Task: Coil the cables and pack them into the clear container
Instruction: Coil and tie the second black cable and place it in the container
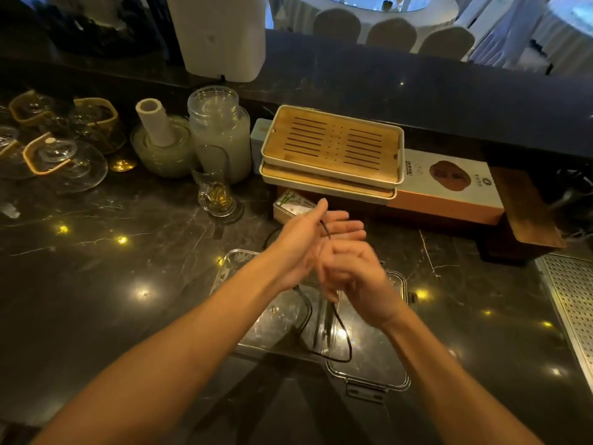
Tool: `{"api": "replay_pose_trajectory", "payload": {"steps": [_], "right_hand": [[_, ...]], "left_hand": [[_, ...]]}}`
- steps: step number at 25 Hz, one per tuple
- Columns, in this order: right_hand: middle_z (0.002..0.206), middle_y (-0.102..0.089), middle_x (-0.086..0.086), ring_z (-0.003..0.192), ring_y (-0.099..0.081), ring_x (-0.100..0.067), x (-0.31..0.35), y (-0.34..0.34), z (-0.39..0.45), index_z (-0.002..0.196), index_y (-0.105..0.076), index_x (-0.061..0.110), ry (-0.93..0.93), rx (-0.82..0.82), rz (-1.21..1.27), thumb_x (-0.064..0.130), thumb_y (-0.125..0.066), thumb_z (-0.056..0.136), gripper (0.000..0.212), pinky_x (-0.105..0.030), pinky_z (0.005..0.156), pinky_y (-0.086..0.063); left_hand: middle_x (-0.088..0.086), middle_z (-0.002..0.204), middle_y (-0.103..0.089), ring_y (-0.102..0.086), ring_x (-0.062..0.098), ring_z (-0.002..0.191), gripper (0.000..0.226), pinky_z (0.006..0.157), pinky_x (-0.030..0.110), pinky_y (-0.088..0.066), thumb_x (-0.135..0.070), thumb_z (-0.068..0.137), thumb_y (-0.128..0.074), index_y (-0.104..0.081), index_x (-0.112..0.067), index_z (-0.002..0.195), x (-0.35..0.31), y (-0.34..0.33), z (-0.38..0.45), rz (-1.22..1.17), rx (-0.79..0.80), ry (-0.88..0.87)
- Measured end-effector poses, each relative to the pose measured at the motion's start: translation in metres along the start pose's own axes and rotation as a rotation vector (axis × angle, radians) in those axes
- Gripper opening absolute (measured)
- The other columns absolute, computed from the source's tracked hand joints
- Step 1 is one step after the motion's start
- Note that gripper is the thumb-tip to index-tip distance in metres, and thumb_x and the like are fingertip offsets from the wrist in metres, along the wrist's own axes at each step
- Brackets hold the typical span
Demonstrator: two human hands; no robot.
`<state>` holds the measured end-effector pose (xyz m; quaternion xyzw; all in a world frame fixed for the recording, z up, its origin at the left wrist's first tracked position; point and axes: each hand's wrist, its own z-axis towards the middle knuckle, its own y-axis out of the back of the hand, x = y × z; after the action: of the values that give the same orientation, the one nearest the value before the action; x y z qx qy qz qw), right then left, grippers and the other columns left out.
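A thin black cable [348,343] hangs in a loop over the clear container [399,382] on the dark marble counter. My left hand [305,242] is held out above the container with fingers straight and thumb up, and the cable runs across its palm. My right hand [362,277], blurred, sits just in front of it with fingers curled, pinching the cable where it drops toward the loop. Another stretch of cable curves below the left wrist. The container's clear lid [240,268] lies to the left, partly hidden by my left forearm.
Two stacked bamboo tea trays [333,146] and a printed box [449,191] stand behind the hands. A small card box [290,207], a glass cup [215,184], a jar [218,130] and glass teapots [64,159] fill the left. A perforated metal grate [571,303] lies at right.
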<state>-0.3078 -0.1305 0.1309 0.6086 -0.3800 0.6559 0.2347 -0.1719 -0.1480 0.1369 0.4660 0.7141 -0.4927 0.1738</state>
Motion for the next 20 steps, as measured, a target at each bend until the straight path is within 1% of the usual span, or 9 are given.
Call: {"api": "replay_pose_trajectory", "payload": {"steps": [2,4,8,10,12,14,16,17,20], "right_hand": [[0.051,-0.047,0.015,0.044,-0.036,-0.007,-0.013,-0.002,-0.007,0.063,-0.063,0.016,-0.045,0.033,0.019,0.022,-0.064,0.081,0.019,-0.022,0.045,-0.033],[0.052,-0.049,0.016,0.045,-0.038,-0.006,-0.025,0.000,-0.014,0.059,-0.063,0.026,-0.054,0.026,-0.014,0.023,-0.063,0.082,0.023,-0.023,0.045,-0.032],[0.055,-0.052,0.012,0.049,-0.044,-0.008,-0.046,0.006,-0.023,0.060,-0.062,0.026,-0.165,0.050,-0.028,0.024,-0.062,0.084,0.024,-0.025,0.050,-0.038],[0.062,-0.060,-0.002,0.058,-0.057,-0.018,-0.054,0.011,-0.025,0.066,-0.065,0.019,-0.288,0.142,-0.088,0.027,-0.061,0.088,0.024,-0.032,0.061,-0.046],[0.083,-0.074,-0.014,0.088,-0.072,-0.029,-0.051,0.021,-0.026,0.075,-0.069,0.010,-0.351,0.181,-0.163,0.028,-0.056,0.095,0.030,-0.038,0.086,-0.055],[0.102,-0.080,-0.012,0.109,-0.073,-0.027,-0.040,0.033,-0.017,0.077,-0.071,0.007,-0.329,-0.003,-0.187,0.029,-0.052,0.103,0.039,-0.042,0.105,-0.053],[0.103,-0.080,-0.006,0.108,-0.073,-0.022,-0.026,0.043,-0.001,0.083,-0.077,0.014,-0.224,-0.297,-0.297,0.030,-0.053,0.105,0.037,-0.052,0.109,-0.049],[0.104,-0.079,-0.005,0.108,-0.072,-0.022,-0.020,0.045,0.008,0.091,-0.080,0.018,-0.161,-0.378,-0.335,0.033,-0.054,0.105,0.033,-0.055,0.108,-0.048],[0.108,-0.076,-0.010,0.110,-0.069,-0.031,-0.009,0.032,0.028,0.111,-0.078,0.020,-0.036,-0.356,-0.289,0.039,-0.055,0.105,0.031,-0.053,0.105,-0.052]], "left_hand": [[0.014,0.097,-0.071,-0.076,0.022,0.083,0.041,0.073,0.032,-0.064,-0.031,0.109,-0.040,-0.052,0.002,0.130,-0.005,-0.002,0.008,-0.116,-0.085,-0.033],[0.007,0.085,-0.063,-0.069,0.014,0.065,0.031,0.058,0.026,-0.057,-0.033,0.109,-0.041,-0.053,-0.005,0.116,-0.009,0.003,0.012,-0.105,-0.183,-0.101],[0.001,0.074,-0.054,-0.050,0.011,0.060,0.040,0.055,0.024,-0.043,-0.043,0.108,-0.035,-0.053,-0.008,0.111,-0.026,0.012,0.011,-0.089,-0.317,-0.154],[-0.003,0.065,-0.046,-0.039,0.008,0.053,0.035,0.049,0.021,-0.032,-0.035,0.110,-0.035,-0.056,-0.008,0.104,-0.033,0.013,0.008,-0.097,-0.305,-0.191],[-0.006,0.058,-0.038,-0.029,0.006,0.046,0.027,0.044,0.020,-0.023,-0.026,0.110,-0.038,-0.055,-0.010,0.097,-0.033,0.015,0.003,-0.002,-0.251,-0.231],[-0.007,0.057,-0.035,-0.026,0.006,0.045,0.023,0.043,0.021,-0.020,-0.022,0.109,-0.040,-0.055,-0.012,0.094,-0.024,0.018,-0.005,0.096,-0.180,-0.242],[-0.007,0.055,-0.035,-0.027,0.006,0.044,0.024,0.042,0.020,-0.021,-0.022,0.108,-0.041,-0.055,-0.013,0.091,-0.009,0.016,-0.012,0.163,-0.122,-0.233],[-0.008,0.054,-0.036,-0.027,0.006,0.043,0.025,0.042,0.019,-0.022,-0.023,0.108,-0.042,-0.056,-0.014,0.089,-0.001,0.014,-0.014,0.193,-0.109,-0.224],[-0.010,0.051,-0.036,-0.029,0.005,0.042,0.028,0.042,0.019,-0.026,-0.026,0.109,-0.042,-0.056,-0.015,0.087,0.018,0.011,-0.018,0.295,-0.107,-0.185]]}}
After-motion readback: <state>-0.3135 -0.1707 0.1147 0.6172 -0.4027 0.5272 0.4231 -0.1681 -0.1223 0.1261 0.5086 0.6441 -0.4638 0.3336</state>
